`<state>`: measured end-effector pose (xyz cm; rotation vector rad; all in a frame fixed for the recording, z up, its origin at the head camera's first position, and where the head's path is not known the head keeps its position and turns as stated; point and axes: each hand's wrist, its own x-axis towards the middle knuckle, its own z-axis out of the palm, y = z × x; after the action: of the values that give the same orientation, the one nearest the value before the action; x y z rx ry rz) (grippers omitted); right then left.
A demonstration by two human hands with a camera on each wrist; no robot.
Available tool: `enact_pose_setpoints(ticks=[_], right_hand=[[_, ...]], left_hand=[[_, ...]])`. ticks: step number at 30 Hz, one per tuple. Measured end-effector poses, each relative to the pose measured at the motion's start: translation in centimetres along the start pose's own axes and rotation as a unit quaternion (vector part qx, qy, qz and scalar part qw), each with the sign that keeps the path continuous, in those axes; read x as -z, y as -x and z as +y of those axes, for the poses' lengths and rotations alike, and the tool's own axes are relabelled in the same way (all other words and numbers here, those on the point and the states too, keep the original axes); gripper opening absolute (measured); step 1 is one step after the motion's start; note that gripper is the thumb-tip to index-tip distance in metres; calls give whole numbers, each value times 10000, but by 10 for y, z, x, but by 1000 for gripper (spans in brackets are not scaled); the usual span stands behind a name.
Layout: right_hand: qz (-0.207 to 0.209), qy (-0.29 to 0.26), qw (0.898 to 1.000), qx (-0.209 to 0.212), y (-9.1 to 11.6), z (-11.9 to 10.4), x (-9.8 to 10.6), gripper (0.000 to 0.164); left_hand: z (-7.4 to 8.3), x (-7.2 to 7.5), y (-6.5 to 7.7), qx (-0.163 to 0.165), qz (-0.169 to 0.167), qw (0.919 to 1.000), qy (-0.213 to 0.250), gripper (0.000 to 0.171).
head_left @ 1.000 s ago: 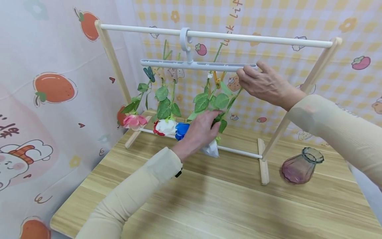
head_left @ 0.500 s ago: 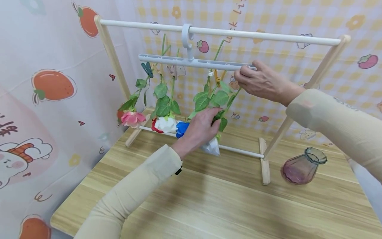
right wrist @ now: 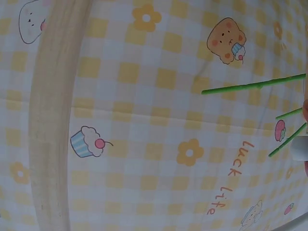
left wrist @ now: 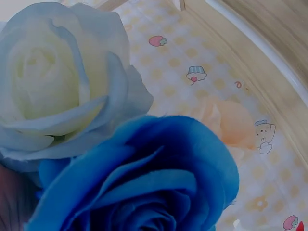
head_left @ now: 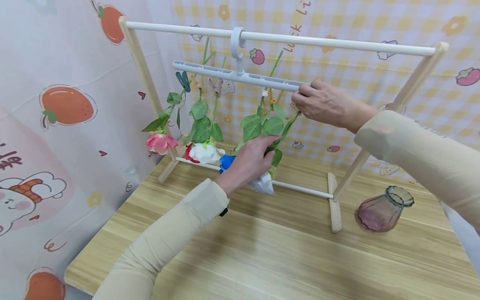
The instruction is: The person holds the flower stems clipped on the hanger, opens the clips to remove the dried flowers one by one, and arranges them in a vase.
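A grey hanger [head_left: 228,76] hangs from the rack's white rail, its right end tilted down. Artificial roses dangle head-down from it on small clips. Among the leaves on the right, my left hand [head_left: 249,162] grips the stem of a rose, with a white rose head [head_left: 262,183] just below. The left wrist view shows that white rose [left wrist: 48,86] beside a blue rose [left wrist: 192,159]. My right hand [head_left: 330,102] has its fingers curled at the hanger's right end, where a green stem runs up into it; its thumb and any clip there are hidden.
Farther left hang a pink rose [head_left: 161,143] on a dark green clip [head_left: 183,81] and another white rose [head_left: 204,153] with red petals behind. A purple-tinted glass vase [head_left: 382,210] leans on the wooden table [head_left: 285,250], right of the rack's foot [head_left: 335,204].
The hanger's right end has dipped and its left end risen, with the right hand moving slightly left and down. The pink rose has swung left. The left hand stays on the stem.
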<state>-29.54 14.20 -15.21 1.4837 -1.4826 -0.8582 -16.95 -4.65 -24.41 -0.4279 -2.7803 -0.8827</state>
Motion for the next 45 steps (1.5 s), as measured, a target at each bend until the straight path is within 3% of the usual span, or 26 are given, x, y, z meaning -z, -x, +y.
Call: enact_pose_setpoints(ticks=[10,18,24,30,35,41,45], right_hand=[[-122,-101,9999,37,-4,-2,3,20],[100,-396,9991,-69,5,-5,5,21],[315,-427,9984,-200,11,-6,6,34],[590,-382,9969,-352,15,-5,9,33],[543,-444,9962,-519,18,-6,14,27],[729,-752,9897,-975,19,-26,21,11],[786,-1262,9792,-1382,20,-53,23,20]], left_hand=[[-7,-2,0,77,-211,9997,-79,39],[-8,-2,6,-160,-141,9997,-100,33],[-7,-1,10,-5,-242,9997,74,32],[-7,1,12,37,-219,9996,160,32],[-7,0,12,-1,-194,9996,184,31],[-8,1,13,50,-234,9991,342,31],[-8,1,13,46,-239,9991,344,30]])
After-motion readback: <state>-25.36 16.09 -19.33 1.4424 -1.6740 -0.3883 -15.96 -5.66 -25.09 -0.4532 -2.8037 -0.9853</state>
